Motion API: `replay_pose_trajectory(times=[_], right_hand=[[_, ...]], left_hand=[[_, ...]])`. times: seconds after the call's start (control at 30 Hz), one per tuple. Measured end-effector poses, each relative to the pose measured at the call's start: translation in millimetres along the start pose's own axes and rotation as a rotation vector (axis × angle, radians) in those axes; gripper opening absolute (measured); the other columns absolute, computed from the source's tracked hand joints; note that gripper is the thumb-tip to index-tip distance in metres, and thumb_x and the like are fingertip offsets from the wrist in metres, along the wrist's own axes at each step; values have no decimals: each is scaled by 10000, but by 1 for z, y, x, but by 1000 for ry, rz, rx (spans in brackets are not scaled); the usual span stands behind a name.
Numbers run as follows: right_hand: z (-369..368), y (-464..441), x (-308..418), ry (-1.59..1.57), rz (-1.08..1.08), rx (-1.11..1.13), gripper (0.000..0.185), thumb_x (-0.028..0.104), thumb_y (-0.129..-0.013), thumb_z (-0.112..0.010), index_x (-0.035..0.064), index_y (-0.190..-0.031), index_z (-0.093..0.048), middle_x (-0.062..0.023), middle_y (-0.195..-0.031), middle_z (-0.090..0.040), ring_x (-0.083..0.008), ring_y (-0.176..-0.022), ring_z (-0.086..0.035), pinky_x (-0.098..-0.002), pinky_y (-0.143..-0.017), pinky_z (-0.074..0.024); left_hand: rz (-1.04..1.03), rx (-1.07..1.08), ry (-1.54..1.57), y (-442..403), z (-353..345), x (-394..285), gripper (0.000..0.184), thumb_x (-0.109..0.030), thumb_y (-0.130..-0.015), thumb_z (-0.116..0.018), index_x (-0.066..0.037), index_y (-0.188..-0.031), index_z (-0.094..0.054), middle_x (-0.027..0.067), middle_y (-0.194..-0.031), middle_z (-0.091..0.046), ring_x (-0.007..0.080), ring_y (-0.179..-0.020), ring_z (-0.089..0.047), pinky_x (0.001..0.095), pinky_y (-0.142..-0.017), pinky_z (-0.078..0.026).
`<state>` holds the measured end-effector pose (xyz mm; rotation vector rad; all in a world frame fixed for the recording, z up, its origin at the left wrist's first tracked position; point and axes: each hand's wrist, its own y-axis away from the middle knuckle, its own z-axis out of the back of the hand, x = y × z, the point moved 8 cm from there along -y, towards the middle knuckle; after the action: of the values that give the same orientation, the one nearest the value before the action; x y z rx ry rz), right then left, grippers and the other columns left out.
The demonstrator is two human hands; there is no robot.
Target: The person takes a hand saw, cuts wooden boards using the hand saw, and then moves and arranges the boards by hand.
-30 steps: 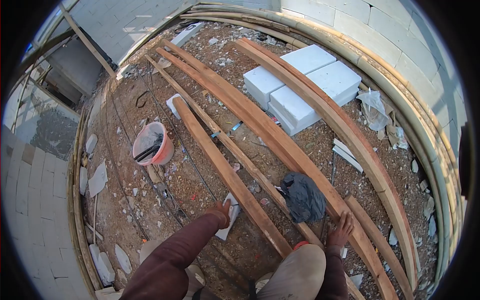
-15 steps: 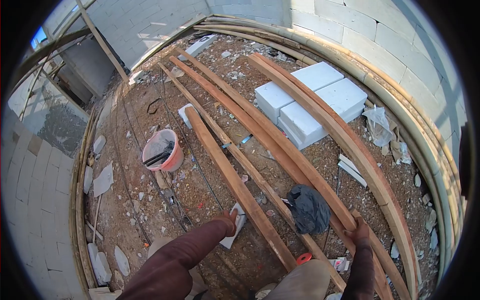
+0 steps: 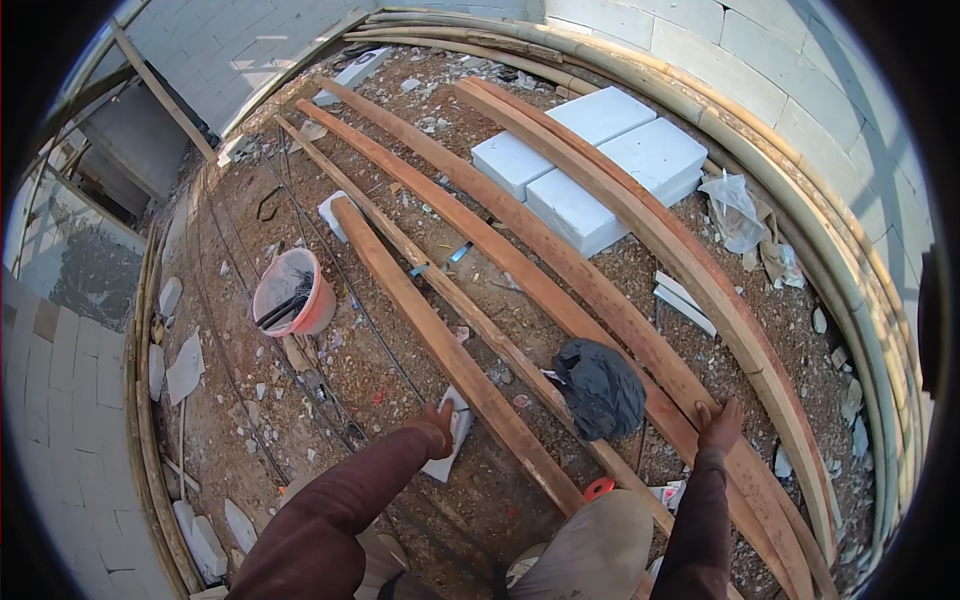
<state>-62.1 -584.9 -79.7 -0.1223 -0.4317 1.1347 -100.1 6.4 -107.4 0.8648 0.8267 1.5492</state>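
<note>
My right hand [image 3: 719, 425] has its fingers over the edge of a long reddish wooden beam [image 3: 590, 272]. That beam lies beside a second wooden beam [image 3: 480, 232], with a narrow gap along much of their length. A crumpled black plastic bag [image 3: 600, 388] sits against the second beam and a thin rough batten [image 3: 490, 332]. Over at the left, my left hand [image 3: 436, 430] is held low with its fingers partly spread, in front of a white block offcut [image 3: 452, 440]; whether it touches the offcut is unclear. A thick squared timber [image 3: 440, 335] lies just right of it.
A pinkish bucket [image 3: 318, 303] with dark items stands left. White blocks [image 3: 600, 180] lie under a pair of beams [image 3: 680, 255] on the right. Bamboo poles [image 3: 800, 180] line the wall. Thin dark rods [image 3: 350, 290] cross the rubble floor. A red ring-shaped roll [image 3: 599, 488] lies near my knee.
The beam under my right hand has shifted right and turned, showing a wider marked face and opening a gap from the beam beside it. My left hand keeps its place by the offcut.
</note>
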Motion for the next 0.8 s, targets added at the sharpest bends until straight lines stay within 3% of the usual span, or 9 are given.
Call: replay_pose_trajectory(times=[0.07, 0.17, 0.27, 0.37, 0.5, 0.53, 0.63, 0.67, 0.8], right_hand=[[-6, 10, 7, -37, 47, -43, 426, 307, -831, -818, 43, -1016, -538, -164, -1046, -594, -402, -991, -573, -523, -857, -455], [-48, 41, -15, -53, -107, 5, 412, 246, -868, -779, 60, -1167, -564, -181, -1181, -580, -409, -1099, -566, -524, -957, -450], [-8, 90, 61, 85, 326, -151, 523, 194, -883, -748, 93, -1353, -543, -195, -1334, -538, -417, -1264, -505, -527, -1093, -400], [-57, 118, 24, -1, 133, 215, 684, 160, -835, -778, 94, -1451, -489, -173, -1430, -486, -393, -1342, -455, -518, -1120, -383], [-60, 100, 27, 210, 182, 352, 843, 204, -808, -798, 68, -1525, -376, -167, -1471, -448, -374, -1366, -444, -491, -1173, -349], [-67, 100, 26, 219, 189, 435, 982, 244, -811, -809, 79, -1601, -250, -199, -1494, -424, -420, -1398, -404, -521, -1196, -311], [-70, 94, 33, 229, 121, 441, 1006, 230, -790, -819, 66, -1599, -244, -211, -1509, -409, -425, -1416, -391, -518, -1187, -332], [-79, 94, 29, 283, 157, 316, 922, 230, -775, -835, 30, -1531, -347, -207, -1467, -454, -422, -1394, -417, -504, -1154, -377], [-101, 85, 12, 341, 78, 409, 709, 213, -806, -821, -6, -1385, -475, -190, -1401, -515, -401, -1332, -476, -474, -1106, -425]], left_hand=[[-1, -1, -49, -6, -6, 0, 899, -266, -957, -549, -132, -1657, -1, 246, -1671, -162, 422, -1437, -441, 479, -1150, -399], [-1, 2, -40, -2, -4, 3, 910, -276, -963, -558, -136, -1657, 13, 247, -1674, -145, 424, -1441, -434, 481, -1145, -405], [-5, 5, -30, -6, -5, 1, 913, -275, -962, -562, -129, -1656, 13, 249, -1672, -145, 426, -1439, -434, 480, -1145, -405], [-5, 16, -19, 0, -1, 2, 907, -273, -965, -557, -126, -1655, 12, 252, -1670, -148, 433, -1434, -438, 479, -1145, -405], [1, 15, -35, -1, 1, 1, 867, -223, -973, -520, -125, -1655, 6, 263, -1661, -165, 438, -1430, -439, 482, -1147, -402], [0, 19, -25, 3, 2, 1, 862, -215, -973, -514, -127, -1656, 5, 263, -1664, -161, 437, -1435, -434, 482, -1150, -399], [1, 12, 1, 7, 3, 1, 844, -208, -979, -500, -146, -1659, -4, 241, -1682, -140, 429, -1454, -413, 496, -1159, -388], [4, 8, -4, 3, 1, 3, 840, -208, -980, -498, -150, -1659, -7, 234, -1685, -138, 426, -1457, -411, 501, -1160, -386], [-4, -18, 24, -4, -4, 5, 819, -206, -989, -491, -163, -1660, -23, 210, -1686, -153, 425, -1455, -414, 515, -1159, -382]])
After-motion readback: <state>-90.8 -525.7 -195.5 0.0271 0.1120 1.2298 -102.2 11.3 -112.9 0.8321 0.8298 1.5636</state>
